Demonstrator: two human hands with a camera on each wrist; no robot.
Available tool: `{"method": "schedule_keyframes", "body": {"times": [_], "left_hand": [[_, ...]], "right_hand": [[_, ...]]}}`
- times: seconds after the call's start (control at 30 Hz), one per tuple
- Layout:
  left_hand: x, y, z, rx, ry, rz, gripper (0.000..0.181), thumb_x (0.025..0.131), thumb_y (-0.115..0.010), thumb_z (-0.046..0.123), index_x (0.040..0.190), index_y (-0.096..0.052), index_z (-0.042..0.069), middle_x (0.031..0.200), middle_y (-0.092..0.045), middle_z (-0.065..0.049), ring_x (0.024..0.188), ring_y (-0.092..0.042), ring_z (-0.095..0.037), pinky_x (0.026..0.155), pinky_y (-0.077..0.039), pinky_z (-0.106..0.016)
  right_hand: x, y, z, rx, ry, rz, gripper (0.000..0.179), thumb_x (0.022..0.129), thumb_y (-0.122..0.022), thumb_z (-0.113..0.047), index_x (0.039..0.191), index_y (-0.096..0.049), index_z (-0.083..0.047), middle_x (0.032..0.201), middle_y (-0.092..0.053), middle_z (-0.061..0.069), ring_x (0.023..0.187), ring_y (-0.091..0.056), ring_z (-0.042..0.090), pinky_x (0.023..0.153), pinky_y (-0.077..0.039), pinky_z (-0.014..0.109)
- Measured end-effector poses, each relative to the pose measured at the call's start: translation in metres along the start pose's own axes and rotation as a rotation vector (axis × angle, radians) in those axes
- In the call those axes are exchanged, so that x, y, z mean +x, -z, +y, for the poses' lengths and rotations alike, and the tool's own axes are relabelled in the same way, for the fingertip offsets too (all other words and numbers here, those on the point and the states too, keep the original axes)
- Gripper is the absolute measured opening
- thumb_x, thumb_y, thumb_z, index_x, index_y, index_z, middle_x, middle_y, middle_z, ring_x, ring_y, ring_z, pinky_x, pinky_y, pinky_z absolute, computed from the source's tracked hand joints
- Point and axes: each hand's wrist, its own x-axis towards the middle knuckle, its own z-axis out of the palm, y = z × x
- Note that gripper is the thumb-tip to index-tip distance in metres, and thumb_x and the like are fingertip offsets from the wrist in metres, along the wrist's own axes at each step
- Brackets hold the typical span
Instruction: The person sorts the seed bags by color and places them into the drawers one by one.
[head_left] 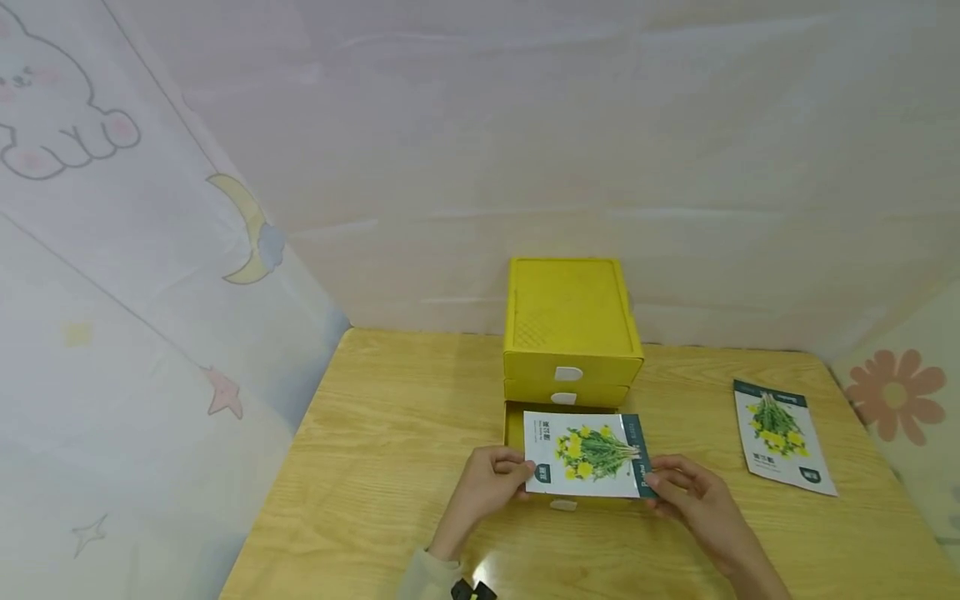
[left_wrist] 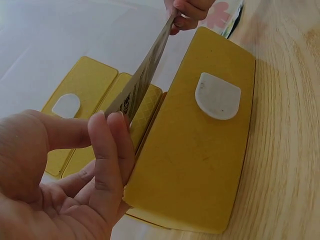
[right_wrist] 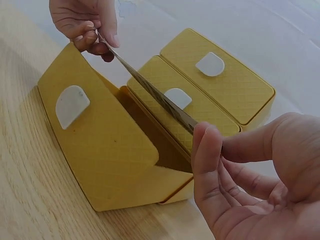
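Observation:
Both hands hold one flat white packet (head_left: 592, 454) printed with green leaves and yellow flowers, a dark green band at its right end. My left hand (head_left: 487, 479) pinches its left edge between thumb and fingers. The right hand (head_left: 693, 504) pinches the banded end the same way. The packet spans level above the pulled-out bottom drawer (right_wrist: 100, 135) of a yellow drawer box (head_left: 573, 308). In the right wrist view the drawer's dark inside shows below the packet. The drawer front carries a white tab handle (left_wrist: 218, 96).
A second packet of the same print (head_left: 783, 437) lies on the wooden table (head_left: 390, 433) to the right. Two upper drawers of the box are closed, each with a white tab. Behind the table hangs a pale printed cloth (head_left: 465, 167).

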Motion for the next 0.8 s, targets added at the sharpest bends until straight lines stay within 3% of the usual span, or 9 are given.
{"method": "schedule_keyframes", "body": {"times": [0.17, 0.37, 0.5, 0.8], "left_hand": [[-0.004, 0.004, 0.000, 0.008, -0.003, 0.005, 0.018, 0.089, -0.073, 0.023, 0.093, -0.072, 0.005, 0.075, -0.071, -0.003, 0.058, -0.065, -0.019, 0.059, -0.057, -0.037], [-0.007, 0.009, -0.001, -0.006, 0.027, -0.011, 0.019, 0.089, -0.072, 0.024, 0.094, -0.070, 0.006, 0.077, -0.071, -0.004, 0.065, -0.067, -0.030, 0.063, -0.058, -0.045], [-0.008, 0.013, 0.000, -0.002, 0.009, -0.019, 0.022, 0.089, -0.072, 0.024, 0.098, -0.070, 0.003, 0.077, -0.071, -0.004, 0.069, -0.068, -0.035, 0.063, -0.058, -0.045], [-0.008, 0.021, -0.002, 0.077, 0.000, -0.014, 0.027, 0.088, -0.073, 0.030, 0.101, -0.070, 0.007, 0.083, -0.071, 0.000, 0.073, -0.068, -0.029, 0.062, -0.056, -0.037]], "right_hand": [[0.003, -0.006, 0.001, 0.019, 0.020, -0.030, 0.044, 0.096, -0.064, -0.018, 0.128, -0.048, 0.008, 0.101, -0.065, 0.014, 0.085, -0.069, 0.028, 0.075, -0.058, 0.040], [0.004, -0.012, 0.001, 0.019, -0.014, -0.020, 0.045, 0.096, -0.064, -0.019, 0.129, -0.048, 0.006, 0.104, -0.065, 0.014, 0.088, -0.068, 0.032, 0.076, -0.058, 0.041], [0.004, -0.015, 0.002, 0.022, -0.001, -0.019, 0.045, 0.097, -0.062, -0.018, 0.130, -0.046, 0.008, 0.105, -0.065, 0.014, 0.085, -0.068, 0.028, 0.074, -0.058, 0.039], [0.006, -0.020, 0.004, 0.063, 0.030, -0.023, 0.045, 0.097, -0.062, -0.016, 0.130, -0.046, 0.009, 0.104, -0.066, 0.013, 0.083, -0.069, 0.024, 0.073, -0.058, 0.037]]}}
